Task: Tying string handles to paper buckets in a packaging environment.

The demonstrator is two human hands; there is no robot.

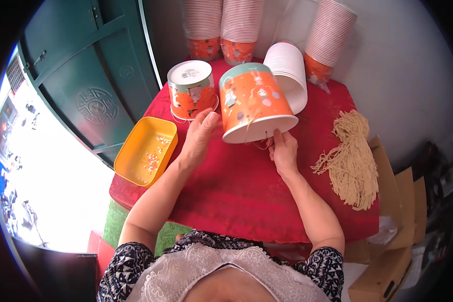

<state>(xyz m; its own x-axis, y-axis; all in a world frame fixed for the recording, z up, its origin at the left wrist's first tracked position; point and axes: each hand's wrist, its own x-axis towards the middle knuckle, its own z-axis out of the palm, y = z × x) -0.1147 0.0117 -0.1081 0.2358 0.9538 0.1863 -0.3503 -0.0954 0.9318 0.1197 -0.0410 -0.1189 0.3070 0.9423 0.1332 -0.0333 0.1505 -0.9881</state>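
An orange patterned paper bucket [251, 98] with a green band hangs upside down and tilted above the table, its white rim toward me. My right hand [283, 151] grips that rim from below, and a thin string dangles beside the fingers. Close to the bucket's left side is my left hand [201, 133], fingers stretched upward and holding nothing; whether it touches the bucket I cannot tell. Behind the left hand, a second orange bucket [194, 98] stands upside down on the table, with a string at its rim.
The red-covered table [226, 201] carries a yellow tub [131, 136] of small pale bits at left and a bundle of beige cords [355, 166] at right. Bucket stacks [240, 25] stand behind, beside a lying white stack [289, 60]. Cardboard boxes [382, 277] sit at lower right.
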